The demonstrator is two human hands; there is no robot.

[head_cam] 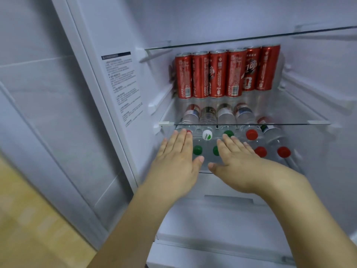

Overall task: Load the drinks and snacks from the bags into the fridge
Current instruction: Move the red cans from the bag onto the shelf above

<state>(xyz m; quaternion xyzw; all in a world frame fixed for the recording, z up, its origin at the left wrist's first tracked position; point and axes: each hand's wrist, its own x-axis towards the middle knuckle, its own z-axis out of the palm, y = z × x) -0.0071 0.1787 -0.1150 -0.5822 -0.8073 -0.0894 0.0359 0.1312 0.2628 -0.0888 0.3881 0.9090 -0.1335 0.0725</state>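
Observation:
Inside the open fridge, several red cans stand in a row at the back of a glass shelf. Below that shelf lie several clear water bottles, stacked on their sides with red, green and white caps facing me. My left hand is flat with straight fingers against the bottle ends on the left. My right hand is also flat, fingers straight, over the caps in the middle. Neither hand holds anything.
The fridge's left inner wall carries a printed label. A higher glass shelf sits above the cans. A white drawer lies under the bottles. Pale tiled wall and yellowish floor are at left.

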